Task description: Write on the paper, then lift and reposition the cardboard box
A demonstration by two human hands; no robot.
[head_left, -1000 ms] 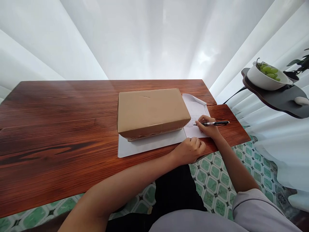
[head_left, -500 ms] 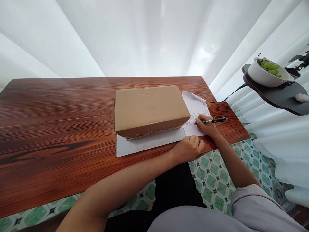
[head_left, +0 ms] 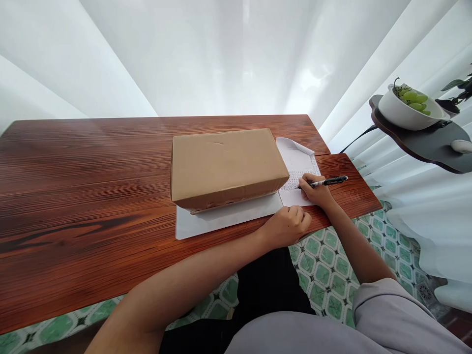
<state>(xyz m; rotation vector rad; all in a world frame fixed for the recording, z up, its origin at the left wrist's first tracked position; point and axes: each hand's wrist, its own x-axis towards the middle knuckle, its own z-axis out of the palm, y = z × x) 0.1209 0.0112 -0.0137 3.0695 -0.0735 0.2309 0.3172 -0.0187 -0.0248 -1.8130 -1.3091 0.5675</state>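
In my right hand [head_left: 313, 191] is a black pen [head_left: 334, 181], pinched between the fingers, its tip down on a sheet of paper [head_left: 297, 155] that carries rows of small handwriting. The sheet's far corner curls up. My left hand [head_left: 288, 226] is closed in a fist and rests at the table's front edge, just below the paper. A brown cardboard box [head_left: 228, 164] lies to the left of the writing, on top of a white sheet or open notebook page [head_left: 224, 221], and covers much of it.
The wooden table [head_left: 81, 187] stretches far to the left. At the right, a grey shelf [head_left: 416, 145] holds a white bowl [head_left: 409, 113] of green grapes [head_left: 415, 100], with a plant [head_left: 459, 91] behind it. White curtains [head_left: 206, 59] hang behind the table; the floor is green tile.
The view has shifted very slightly. My right hand stays at the written lines with the pen, and my left hand and the box look unmoved.
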